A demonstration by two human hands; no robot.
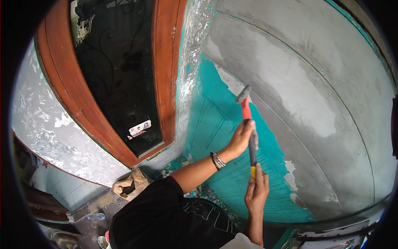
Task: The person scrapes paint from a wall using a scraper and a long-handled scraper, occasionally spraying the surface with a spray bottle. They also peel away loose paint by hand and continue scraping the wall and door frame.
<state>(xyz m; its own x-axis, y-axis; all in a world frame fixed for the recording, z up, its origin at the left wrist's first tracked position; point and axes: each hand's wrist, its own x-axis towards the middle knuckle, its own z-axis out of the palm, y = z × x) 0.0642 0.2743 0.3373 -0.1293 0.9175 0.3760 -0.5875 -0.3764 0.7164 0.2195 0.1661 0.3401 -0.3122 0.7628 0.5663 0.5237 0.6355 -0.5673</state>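
A hammer (252,151) with a dusty grey head, red neck, black handle and yellow band is held up against the wall. My left hand (242,137) is closed around its handle just below the red neck. Lower down, my right hand (257,191) grips the handle's end by the yellow band. The hammer head overlaps the edge between the teal paint (219,124) and a patch of bare grey wall (286,83). A dark band and a metal bracelet circle my left wrist.
Left of the wall is a brown wooden window frame (167,74) with dark glass and stickers. Below it, a crumpled brown paper bag (143,179) stands on the floor, near a plastic bottle (96,216). Teal paint chips (176,164) lie along the wall's foot.
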